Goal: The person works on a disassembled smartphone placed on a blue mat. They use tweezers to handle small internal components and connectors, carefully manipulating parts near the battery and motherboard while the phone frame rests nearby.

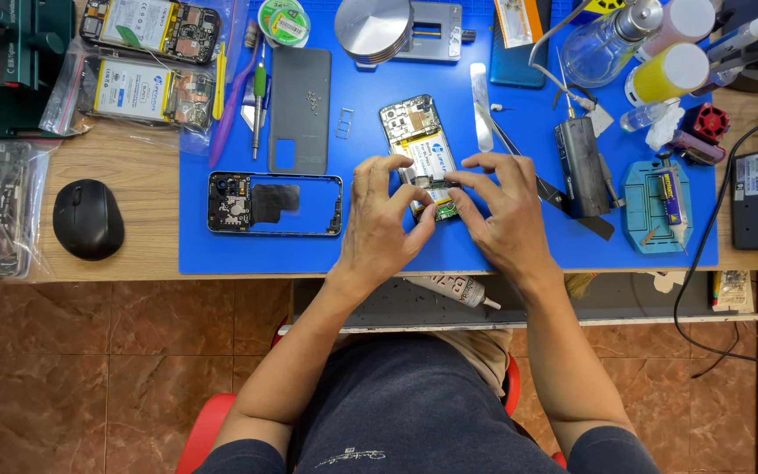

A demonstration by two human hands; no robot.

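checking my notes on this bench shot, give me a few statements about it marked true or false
1. Both hands, left hand and right hand, are on the opened phone. True.
2. The black mouse lies on the blue mat. False: it sits on the wooden desk, left of the mat.
3. The grey back cover lies apart from the phone. True.
4. The phone frame is in the right hand. False: it lies on the mat, left of both hands.
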